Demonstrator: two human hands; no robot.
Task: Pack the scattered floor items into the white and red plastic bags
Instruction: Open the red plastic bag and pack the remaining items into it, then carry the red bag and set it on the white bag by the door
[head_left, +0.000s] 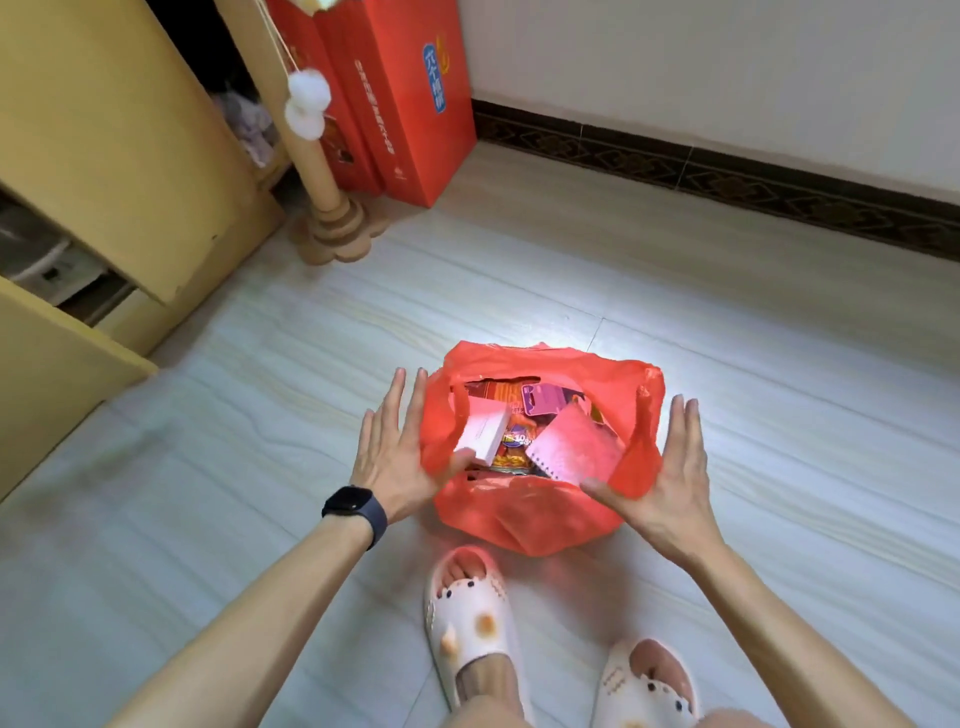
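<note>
— Starting at the floor's left edge, what stands there?
— A yellow cabinet (130, 156), then a cardboard post (317, 171) and red boxes (405, 104) in the far corner.
— The left hand (395, 457)?
— Grip wide open, fingers straight, holding nothing, laid at the left side of the red plastic bag (519, 514).
— Where's the bag?
— Mid-floor, well apart from the far edge, just beyond the slippers (467, 613). Its mouth gapes: white box (483, 431), snack packet (517, 449), pink notebook (571, 449).
— The right hand (670, 478)?
— Grip open too, fingers straight, at the bag's right side, thumb over the near rim.
</note>
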